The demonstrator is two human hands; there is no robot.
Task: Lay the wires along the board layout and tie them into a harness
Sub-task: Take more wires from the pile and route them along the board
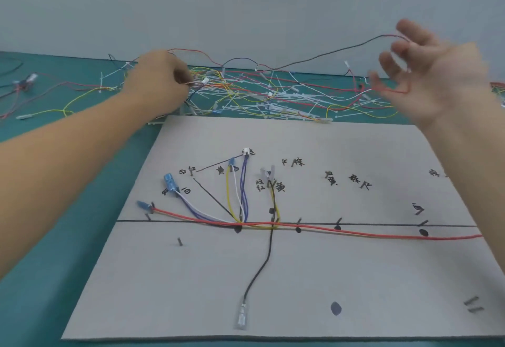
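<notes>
Teal table point(41, 305) under grey board point(300, 278), loose wire pile point(259, 95).

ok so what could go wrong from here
1. The lifted wire runs from the right hand down into the tangled pile, where the left hand pinches strands; pulling may snag and drag others.
2. Dragged strands could sweep onto the board and shift the laid red wire.
</notes>
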